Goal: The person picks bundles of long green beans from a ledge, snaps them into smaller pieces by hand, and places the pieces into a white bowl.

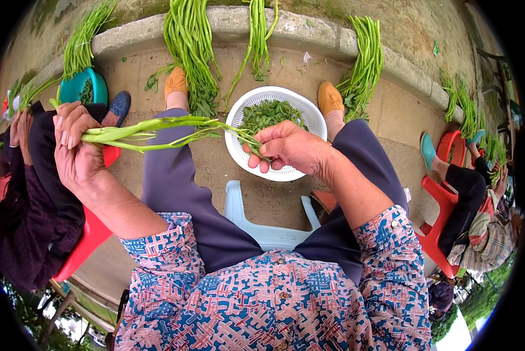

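A few long green leafy-vegetable stems (157, 127) stretch sideways in front of me. My left hand (79, 142) grips their thick end. At the other end my right hand (288, 149) pinches the thin, leafy tips between thumb and fingers. Just below the right hand stands a white plastic colander basket (239, 155) between my feet. Loose green leaves (271, 115) lie inside it. Beyond my feet, a thick bunch of long stems (191, 48) hangs over the stone curb, with its leaves towards the ground.
More stems (257, 39) and another bunch (367, 61) drape over the stone curb (288, 30). I sit on a pale blue plastic stool (271, 234). People sit on both sides on red stools (440, 219). A teal basin (99, 87) and a red basin (452, 147) stand near them.
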Action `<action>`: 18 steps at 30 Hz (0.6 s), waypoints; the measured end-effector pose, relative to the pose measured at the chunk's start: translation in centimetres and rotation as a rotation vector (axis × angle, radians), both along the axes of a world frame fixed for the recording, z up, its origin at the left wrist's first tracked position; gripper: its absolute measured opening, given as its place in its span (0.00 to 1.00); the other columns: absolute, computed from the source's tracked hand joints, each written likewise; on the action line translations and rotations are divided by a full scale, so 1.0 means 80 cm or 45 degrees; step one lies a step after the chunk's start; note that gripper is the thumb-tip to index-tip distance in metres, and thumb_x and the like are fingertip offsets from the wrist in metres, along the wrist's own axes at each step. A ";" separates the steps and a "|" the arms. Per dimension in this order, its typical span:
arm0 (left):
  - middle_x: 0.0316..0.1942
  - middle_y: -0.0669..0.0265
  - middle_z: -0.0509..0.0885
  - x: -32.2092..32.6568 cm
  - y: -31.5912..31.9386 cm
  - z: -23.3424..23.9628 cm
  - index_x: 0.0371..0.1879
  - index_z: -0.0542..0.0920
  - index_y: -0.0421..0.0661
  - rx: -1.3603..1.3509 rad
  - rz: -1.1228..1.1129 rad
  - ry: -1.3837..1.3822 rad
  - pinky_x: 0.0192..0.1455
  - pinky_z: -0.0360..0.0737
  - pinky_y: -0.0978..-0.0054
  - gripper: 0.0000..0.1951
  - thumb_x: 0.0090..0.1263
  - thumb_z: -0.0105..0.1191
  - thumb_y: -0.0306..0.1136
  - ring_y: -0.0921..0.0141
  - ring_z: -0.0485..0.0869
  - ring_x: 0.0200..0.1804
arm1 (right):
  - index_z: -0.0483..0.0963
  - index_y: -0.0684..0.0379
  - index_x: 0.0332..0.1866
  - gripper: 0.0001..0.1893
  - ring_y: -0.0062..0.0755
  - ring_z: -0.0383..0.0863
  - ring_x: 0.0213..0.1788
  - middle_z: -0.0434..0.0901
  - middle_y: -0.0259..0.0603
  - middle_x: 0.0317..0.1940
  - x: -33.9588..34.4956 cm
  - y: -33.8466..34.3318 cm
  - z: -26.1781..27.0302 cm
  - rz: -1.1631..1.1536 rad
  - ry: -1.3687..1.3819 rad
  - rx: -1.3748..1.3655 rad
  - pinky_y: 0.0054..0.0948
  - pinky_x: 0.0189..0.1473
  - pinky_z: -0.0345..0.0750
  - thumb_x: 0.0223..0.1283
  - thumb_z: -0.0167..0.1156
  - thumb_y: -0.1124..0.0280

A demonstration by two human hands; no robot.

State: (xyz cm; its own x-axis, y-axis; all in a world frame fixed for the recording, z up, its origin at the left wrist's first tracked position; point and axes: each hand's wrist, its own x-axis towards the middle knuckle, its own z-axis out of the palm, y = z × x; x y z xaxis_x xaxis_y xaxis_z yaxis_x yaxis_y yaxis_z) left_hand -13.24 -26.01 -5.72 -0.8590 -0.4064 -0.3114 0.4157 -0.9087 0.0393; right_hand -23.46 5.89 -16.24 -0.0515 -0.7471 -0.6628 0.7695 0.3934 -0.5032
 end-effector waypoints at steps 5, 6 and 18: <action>0.22 0.67 0.67 0.003 -0.006 -0.008 0.29 0.65 0.41 -0.107 0.047 -0.027 0.19 0.65 0.78 0.05 0.70 0.43 0.24 0.75 0.65 0.18 | 0.78 0.65 0.39 0.08 0.13 0.75 0.25 0.82 0.35 0.27 -0.001 0.002 -0.003 0.072 0.164 0.057 0.15 0.26 0.69 0.59 0.51 0.80; 0.22 0.67 0.67 0.004 -0.007 -0.010 0.30 0.66 0.40 -0.119 0.048 -0.025 0.20 0.65 0.78 0.05 0.70 0.43 0.24 0.75 0.66 0.19 | 0.78 0.65 0.37 0.08 0.13 0.74 0.25 0.82 0.34 0.26 0.000 0.001 -0.003 0.087 0.226 0.076 0.15 0.26 0.70 0.60 0.51 0.79; 0.25 0.64 0.69 0.011 -0.015 -0.025 0.35 0.67 0.38 -0.343 0.061 -0.019 0.24 0.64 0.76 0.05 0.71 0.46 0.26 0.73 0.66 0.22 | 0.76 0.67 0.30 0.08 0.23 0.70 0.22 0.75 0.35 0.18 -0.001 0.003 -0.016 0.251 1.057 0.173 0.28 0.28 0.69 0.56 0.48 0.77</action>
State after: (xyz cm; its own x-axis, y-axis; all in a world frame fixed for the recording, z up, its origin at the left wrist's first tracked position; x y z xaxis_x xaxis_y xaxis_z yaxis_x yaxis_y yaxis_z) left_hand -12.36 -27.23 -7.70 -0.8330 -0.5161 -0.1994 0.4551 -0.8441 0.2836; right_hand -23.54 6.14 -17.54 -0.4364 -0.7104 -0.5521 0.0846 0.5786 -0.8112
